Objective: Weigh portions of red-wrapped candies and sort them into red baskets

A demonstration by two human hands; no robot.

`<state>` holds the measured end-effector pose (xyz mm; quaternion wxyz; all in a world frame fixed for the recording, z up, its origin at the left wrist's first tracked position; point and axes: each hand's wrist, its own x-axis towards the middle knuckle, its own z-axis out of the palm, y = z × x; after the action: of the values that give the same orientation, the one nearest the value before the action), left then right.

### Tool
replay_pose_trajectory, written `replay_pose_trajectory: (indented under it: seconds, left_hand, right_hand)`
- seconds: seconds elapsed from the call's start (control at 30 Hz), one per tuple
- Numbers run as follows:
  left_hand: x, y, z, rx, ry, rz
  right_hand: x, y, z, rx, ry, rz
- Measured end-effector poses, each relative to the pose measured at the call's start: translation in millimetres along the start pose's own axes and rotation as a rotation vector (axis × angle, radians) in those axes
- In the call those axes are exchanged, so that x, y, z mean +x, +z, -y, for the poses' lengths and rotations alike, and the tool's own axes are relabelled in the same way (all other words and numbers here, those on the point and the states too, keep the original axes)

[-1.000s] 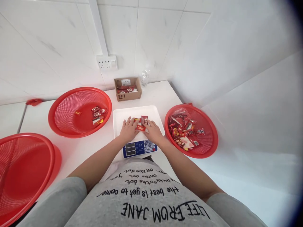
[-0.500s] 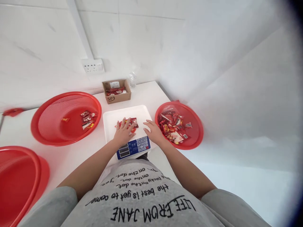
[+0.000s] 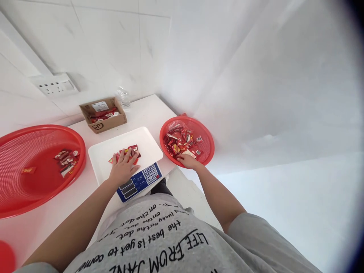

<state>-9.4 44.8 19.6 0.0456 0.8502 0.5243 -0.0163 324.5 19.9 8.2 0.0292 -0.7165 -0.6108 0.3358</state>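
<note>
My left hand (image 3: pixel 123 168) lies with its fingers spread over several small red snack packets (image 3: pixel 134 149) on the white pan (image 3: pixel 143 137) of a digital scale. The scale's blue panel (image 3: pixel 139 182), with keys and display windows, faces me. Over the near rim of a red plastic basket (image 3: pixel 212 146) on the right, my right hand (image 3: pixel 188 161) reaches in with its fingers extended. Its fingertips are at a pale-and-red packet (image 3: pixel 190 153) among many red packets (image 3: pixel 182 137). Whether they touch it, I cannot tell.
A larger red basket (image 3: pixel 80 142) on the left holds a few packets (image 3: pixel 67 161). Behind the scale stand a cardboard box (image 3: pixel 112 123) of red packets and a clear plastic bottle (image 3: pixel 124 100). Another red object (image 3: pixel 5 258) shows at the lower left. A wall socket (image 3: pixel 57 88) is behind.
My right hand has gone from beside the scale pan into the right basket. My left hand stays on the packets. The view has turned to the right.
</note>
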Motion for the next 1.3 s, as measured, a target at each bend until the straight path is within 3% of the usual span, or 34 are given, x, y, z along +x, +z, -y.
replay_pose_trajectory:
  seconds: [0.1, 0.33, 0.53, 0.7, 0.73, 0.83, 0.9, 0.97, 1.1, 1.2, 1.3]
  left_hand:
    - [1, -0.2, 0, 0.002, -0.004, -0.007]
    - [1, 0.3, 0, -0.020, -0.013, -0.009]
    - [1, -0.6, 1, -0.043, -0.032, 0.014]
    - [0, -6.1, -4, -0.091, -0.064, 0.018]
    - [0, -7.5, -5, -0.114, -0.077, 0.020]
    - [-3, -10.4, -5, -0.216, -0.149, -0.009]
    - [-8, -10.4, -2, -0.281, -0.221, -0.061]
    - [-15, -8.4, 3, -0.313, -0.290, -0.099]
    - [-36, -1.5, 15, -0.289, -0.351, -0.081]
    - [-50, 2.2, 22, -0.267, -0.355, -0.066]
    - [-60, 2.4, 26, -0.262, -0.361, -0.064]
  right_hand:
    - [9, -6, -12, -0.037, 0.027, -0.021]
    - [26, -29, -44, -0.109, 0.160, -0.286]
    - [51, -22, -34, -0.099, 0.148, -0.324]
    - [44, -15, -28, -0.050, 0.138, -0.381]
    - [39, -16, -28, -0.019, 0.153, -0.438]
    - [21, -16, -20, 0.345, 0.239, -0.789]
    - [9, -10, 0, 0.532, 0.183, -0.899]
    - [0, 3, 33, 0.629, 0.027, -0.797]
    - [-2, 36, 111, 0.668, -0.264, -0.388]
    - [7, 54, 155, 0.639, -0.320, -0.210]
    - [15, 63, 176, 0.598, -0.334, -0.142]
